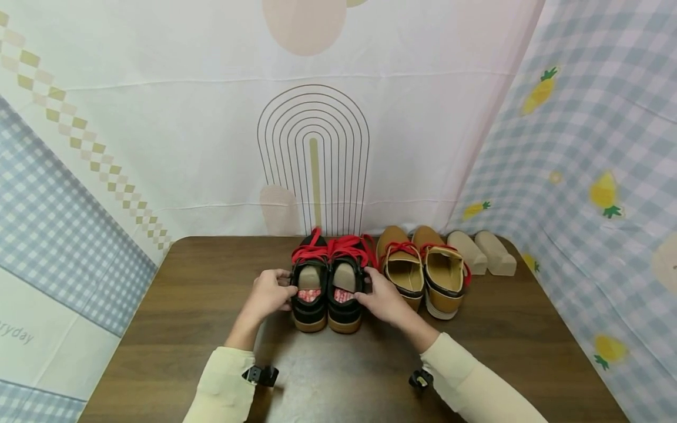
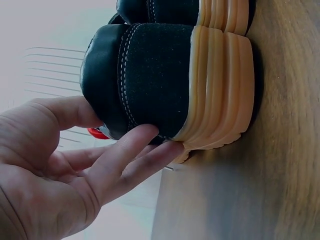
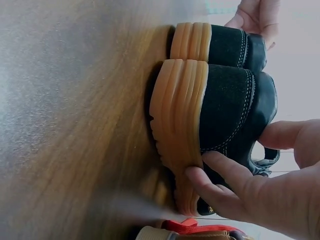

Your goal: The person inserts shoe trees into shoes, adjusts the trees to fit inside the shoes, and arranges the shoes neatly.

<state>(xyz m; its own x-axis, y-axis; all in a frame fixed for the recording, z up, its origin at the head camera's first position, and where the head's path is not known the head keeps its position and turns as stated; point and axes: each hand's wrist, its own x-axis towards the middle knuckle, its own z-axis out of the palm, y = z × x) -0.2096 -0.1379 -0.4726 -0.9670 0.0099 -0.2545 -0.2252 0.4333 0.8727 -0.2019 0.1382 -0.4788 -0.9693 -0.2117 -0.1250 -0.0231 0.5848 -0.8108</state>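
Note:
A pair of black shoes with red laces and tan soles stands side by side on the table, heels toward me. My left hand (image 1: 271,292) grips the left black shoe (image 1: 309,314), thumb at the collar and fingers along its outer side. On the other side, my right hand (image 1: 386,298) holds the right black shoe (image 1: 345,317) the same way, thumb at the collar, fingers low on the outer side in the right wrist view. Inside each is a beige block-like insert (image 1: 345,276) toward the front, with a red-and-white patterned insole behind it.
Just right of the black pair stand a brown shoe (image 1: 404,258) and a second brown shoe (image 1: 445,299), both with red laces. Beyond them lie two beige rounded blocks (image 1: 495,254). A patterned cloth (image 1: 211,147) hangs behind the wooden table (image 1: 201,294).

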